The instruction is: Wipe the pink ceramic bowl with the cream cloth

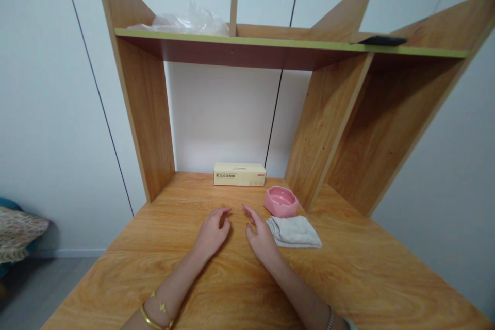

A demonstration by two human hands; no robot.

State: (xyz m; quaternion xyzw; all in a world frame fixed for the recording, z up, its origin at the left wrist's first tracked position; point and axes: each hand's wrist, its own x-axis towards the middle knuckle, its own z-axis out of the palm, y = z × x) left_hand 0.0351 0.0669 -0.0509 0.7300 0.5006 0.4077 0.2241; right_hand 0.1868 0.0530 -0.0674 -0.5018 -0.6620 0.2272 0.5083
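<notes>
My left hand (214,230) rests over the wooden desk with its fingers curved and apart, holding nothing. Across a small gap, my right hand (260,233) mirrors it, thumb and fingers spread and nothing between them. Just right of my right hand lies a folded grey cloth (296,232); the hand's edge overlaps it in view, and I cannot tell if they touch. Behind the cloth sits a pink ashtray (281,202) with notches in its rim. Farther back, a long cream cling film box (240,175) stands near the wall.
The wooden desk (174,278) carries a hutch with upright side panels (145,113) and a shelf (247,44) above. Up there lie a clear plastic bag (189,21) and a flat black object (382,40). A patterned cloth (21,229) shows at far left.
</notes>
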